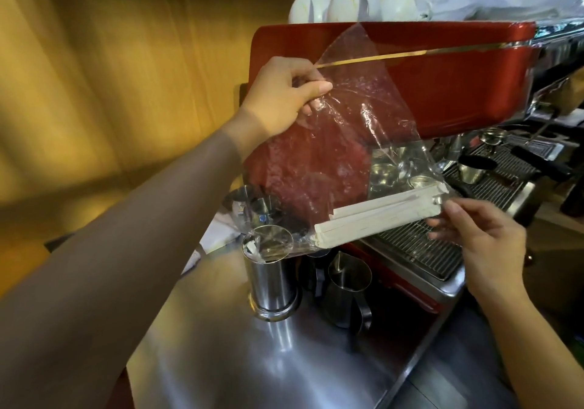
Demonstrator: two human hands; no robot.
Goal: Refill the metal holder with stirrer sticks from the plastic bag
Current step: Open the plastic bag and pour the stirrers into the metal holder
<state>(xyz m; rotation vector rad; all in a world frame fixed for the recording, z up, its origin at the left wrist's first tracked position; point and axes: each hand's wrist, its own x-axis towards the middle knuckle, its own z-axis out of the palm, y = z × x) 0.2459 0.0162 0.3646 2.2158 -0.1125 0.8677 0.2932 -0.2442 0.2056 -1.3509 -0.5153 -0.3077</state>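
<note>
Film of the plastic bag (331, 156) is hanging limp and slippery above the metal holder (270, 269), its light, stiff stirrer sticks (376, 219) bundled along the bottom edge. The left hand (284, 95) is pinching an upper corner while the right hand (483, 235) is gripping the lower corner by the sticks' ends; likely the bundle itself is offering the surest hold.

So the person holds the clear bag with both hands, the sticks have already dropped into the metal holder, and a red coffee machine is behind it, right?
Not quite: in the head view the stirrer sticks lie inside the plastic bag, not in the metal holder.
</note>
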